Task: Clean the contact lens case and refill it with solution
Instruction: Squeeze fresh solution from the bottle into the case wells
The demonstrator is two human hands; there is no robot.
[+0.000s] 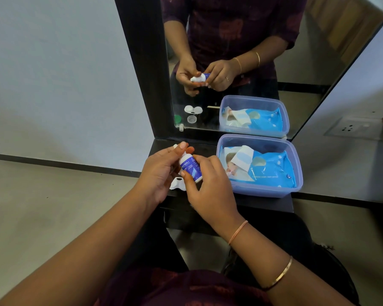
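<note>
I have the solution bottle [189,165] in both hands, held up at the centre of the frame over the dark bench [263,204]. My right hand [208,186] wraps its fingers [199,159] round the lower body of the bottle. My left hand [164,171] curls its fingers round the top end and hides the neck from above. In the mirror [230,62] that end shows white, but I cannot tell whether a cap is on it.

The bottle's long axis runs from lower right to upper left in the frame, top end toward the mirror, lying closer to flat than upright.

The lens case [177,183] sits on the bench just below my hands, partly hidden by them. The plastic tub [263,191] of wet wipes [270,168] stands to the right.

I judge this to be the opening of the bottle. To do it well, I should keep the right hand firm but not squeezing, turn only with the left, and tip the top upward so that nothing spills before I am over the case.
</note>
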